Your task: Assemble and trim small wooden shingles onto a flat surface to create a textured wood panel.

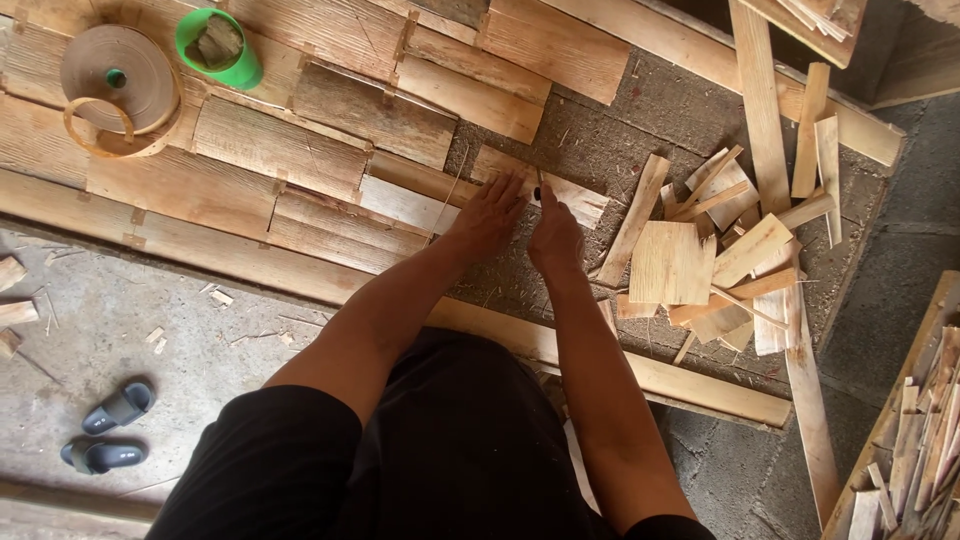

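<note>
Standing over the work, I see the person bent above a rough grey table (600, 150) with both hands meeting on one pale wood slat (565, 192). The left hand (487, 218) lies flat, fingers spread, pressing the slat's near end. The right hand (553, 237) sits just beside it, fingers curled tight around a small dark tool (538, 190) whose tip touches the slat; what kind of tool it is I cannot tell.

Left of the slat, a panel of joined wooden slats (280, 150) spreads across the table, touching or almost touching the slat. At the panel's far left corner, well apart from the slat, lies a coil of thin wood strip (118, 85), with a green cup (218, 45) just beside it. Right of the slat, near it, is a loose pile of short wood offcuts (715, 255). A long wooden batten (690, 385) runs below the slat, along the table's near edge. Far to the lower left of the slat, 2 grey sandals (110, 430) rest on the concrete floor (100, 340).
</note>
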